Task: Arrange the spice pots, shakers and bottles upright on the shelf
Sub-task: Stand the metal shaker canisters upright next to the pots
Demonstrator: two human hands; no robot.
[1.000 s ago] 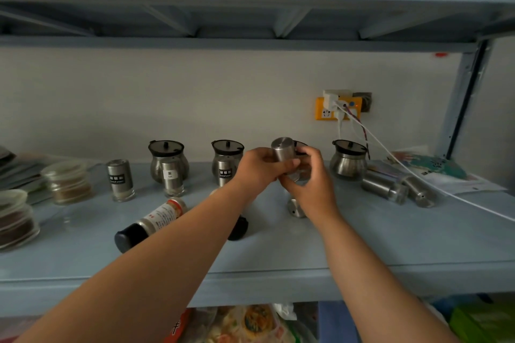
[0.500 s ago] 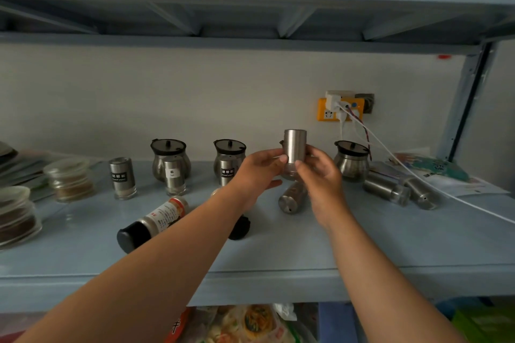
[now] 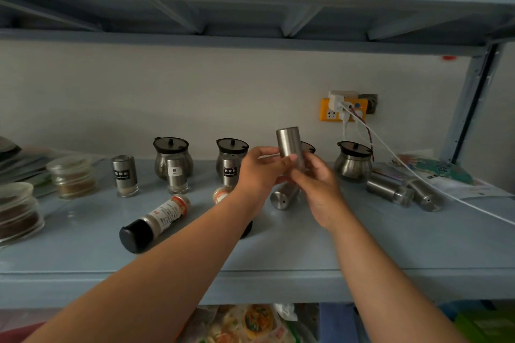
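Steel shaker (image 3: 289, 146) held upright, slightly tilted, in the air above the middle of the shelf (image 3: 278, 284). Its lower end is gripped by the curled fingers of the right hand (image 3: 317, 186); its side is pinched by thumb and fingertips of the left hand (image 3: 259, 172).

Directly below the hands, a fallen shaker (image 3: 282, 196) lies on its side, base toward the front edge. A pot (image 3: 308, 147) is partly hidden behind the held shaker.

Left of the hands: three labelled shakers (image 3: 176, 174) stand upright in a loose row toward the back wall, with two lidded pots (image 3: 171, 152) behind them. A black-capped bottle (image 3: 156, 221) lies at a slant nearer the front edge; a second bottle (image 3: 221, 193) lies mostly hidden behind the left forearm.

Right of the hands: a fourth pot (image 3: 353, 161) stands at the back, two more shakers (image 3: 388, 189) lie on their sides beside it, and a white cable (image 3: 473, 203) is trailed across the right end.

Bare shelf surface is seen along the front edge, right of centre.
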